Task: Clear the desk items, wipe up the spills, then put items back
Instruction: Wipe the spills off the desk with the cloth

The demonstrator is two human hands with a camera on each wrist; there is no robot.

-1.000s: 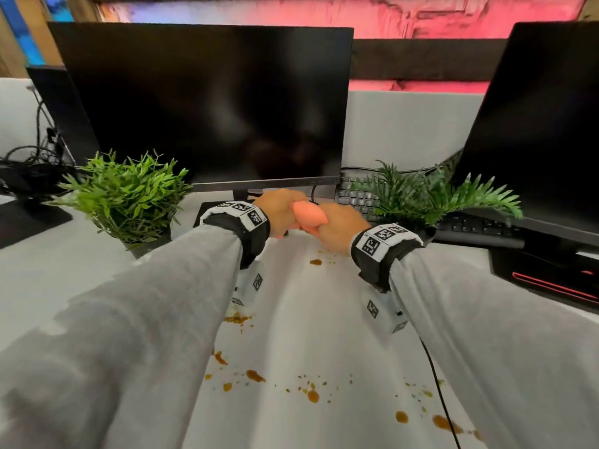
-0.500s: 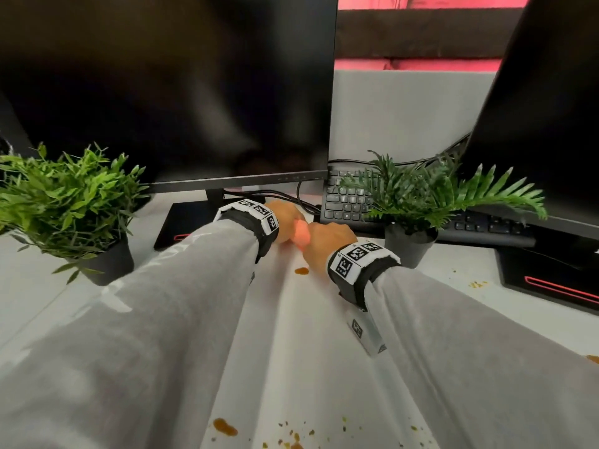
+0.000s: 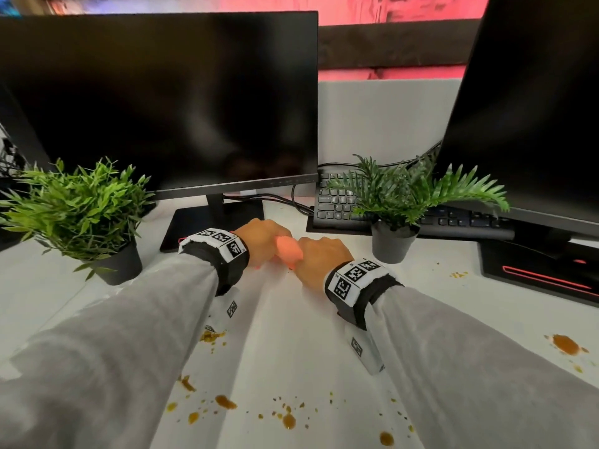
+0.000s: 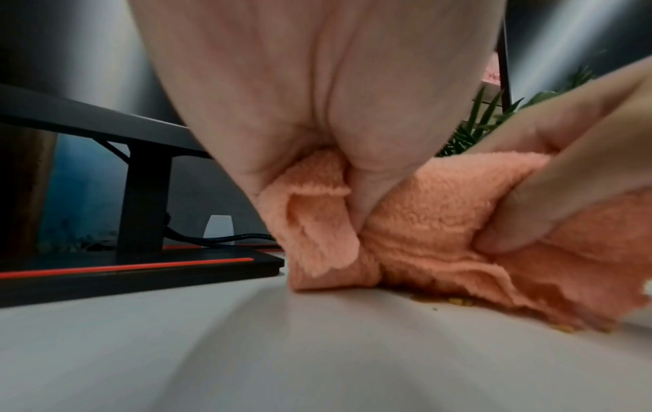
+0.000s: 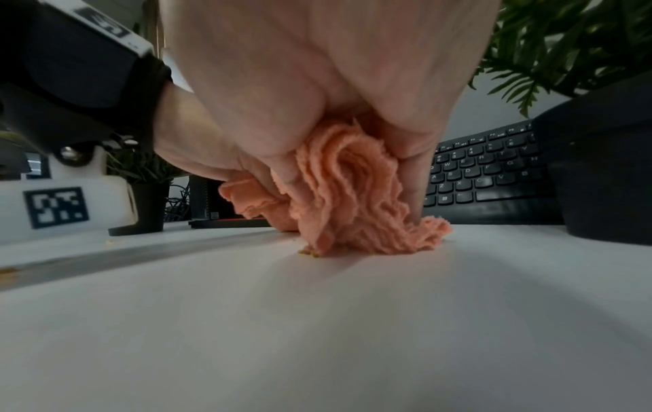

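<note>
A bunched peach cloth (image 3: 287,250) lies pressed on the white desk (image 3: 291,345) in front of the middle monitor's base. My left hand (image 3: 262,236) grips its left end (image 4: 317,223), and my right hand (image 3: 319,257) grips its right end (image 5: 349,195). Both fists sit side by side, knuckles up. The cloth's lower folds touch the desk over small yellow-brown crumbs (image 4: 455,301). Brown spill spots (image 3: 288,421) dot the desk nearer to me, and a larger blot (image 3: 565,344) lies at the right.
A black monitor (image 3: 168,102) stands behind the hands on a flat base (image 3: 201,228). Another monitor (image 3: 531,108) is at the right, above a black keyboard (image 3: 337,199). Potted plants stand at the left (image 3: 81,209) and right (image 3: 393,222). Cables (image 3: 291,202) run behind.
Both hands with the cloth have drawn slightly back toward me across the desk. The small brown spot that lay just in front of them is now under the cloth. The head view has shifted.
</note>
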